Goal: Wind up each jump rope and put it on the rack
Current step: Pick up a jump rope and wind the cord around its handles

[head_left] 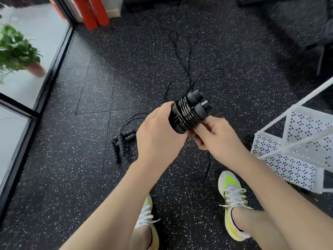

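Note:
My left hand grips the lower end of two black jump rope handles held side by side, with several turns of black cord wound around their middle. My right hand sits under the handles and pinches the cord there. Loose cord trails from my hands down to the floor, and more of it loops away on the floor ahead. A second jump rope with ribbed black handles lies on the floor to the left. The white perforated metal rack stands at the right.
The floor is black speckled rubber. A glass wall with a black frame runs along the left, with a potted plant behind it. Red cylinders stand at the back. My two shoes are below my hands.

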Tool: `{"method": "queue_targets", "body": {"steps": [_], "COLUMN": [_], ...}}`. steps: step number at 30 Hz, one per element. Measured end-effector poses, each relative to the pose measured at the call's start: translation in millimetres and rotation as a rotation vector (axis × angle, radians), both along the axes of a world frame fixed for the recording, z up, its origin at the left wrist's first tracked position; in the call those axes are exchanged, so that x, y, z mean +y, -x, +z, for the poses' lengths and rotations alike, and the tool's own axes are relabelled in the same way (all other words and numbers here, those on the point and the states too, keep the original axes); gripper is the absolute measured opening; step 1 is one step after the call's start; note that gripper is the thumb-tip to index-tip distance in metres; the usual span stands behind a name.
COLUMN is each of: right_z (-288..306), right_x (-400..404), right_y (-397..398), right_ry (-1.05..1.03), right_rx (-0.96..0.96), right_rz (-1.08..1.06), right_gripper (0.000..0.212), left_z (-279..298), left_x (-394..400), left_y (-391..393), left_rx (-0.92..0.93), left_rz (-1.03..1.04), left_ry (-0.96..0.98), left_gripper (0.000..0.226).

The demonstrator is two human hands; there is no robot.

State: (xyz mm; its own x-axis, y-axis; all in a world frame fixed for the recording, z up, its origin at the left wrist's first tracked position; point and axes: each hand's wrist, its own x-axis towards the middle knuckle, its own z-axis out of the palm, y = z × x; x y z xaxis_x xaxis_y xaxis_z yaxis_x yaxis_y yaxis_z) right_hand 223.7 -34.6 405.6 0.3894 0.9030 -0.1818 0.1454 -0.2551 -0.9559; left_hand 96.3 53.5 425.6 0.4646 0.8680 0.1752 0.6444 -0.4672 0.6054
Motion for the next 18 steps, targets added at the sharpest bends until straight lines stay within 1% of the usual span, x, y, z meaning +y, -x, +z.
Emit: {"method": "queue_targets", "body": {"steps": [3, 5, 7, 10, 13, 15, 17, 18], "right_z": [1, 5, 7, 3, -1, -4, -8, -9], "right_x": [-1, -2, -1, 1, 2, 3, 3, 4], "right_y": [7, 13, 19, 22, 25, 22, 16, 12], "right_ry": [0.064, 0.098, 0.128, 0.167, 0.170, 0.164, 0.167, 0.169], "right_rx": [-0.134, -0.190, -0.193, -0.192, -0.196, -0.177, -0.152, -0.137], "right_rz": [0.063, 0.086, 0.060, -0.026, -0.089, -0.133, -0.176, -0.193], "right_gripper": [0.021, 0.022, 0.031, 0.051, 0.057, 0.054, 0.052, 0.054], "left_z": [0, -1, -3, -9, -15, -18, -18, -17], "left_x": [4, 7, 5, -3, -5, -5, -7, -7], "left_y": [-1, -1, -1, -2, -3, -3, -4, -3], "left_rx": [0.095, 0.166, 0.239, 0.313, 0.358, 0.367, 0.281, 0.214], "left_rz": [0.070, 0.100, 0.099, 0.065, 0.020, -0.054, -0.126, -0.153], "left_ry": [0.056, 0.072, 0.064, 0.035, -0.004, -0.012, 0.102, 0.197], "left_gripper": [0.030, 0.028, 0.029, 0.033, 0.038, 0.051, 0.062, 0.061]}}
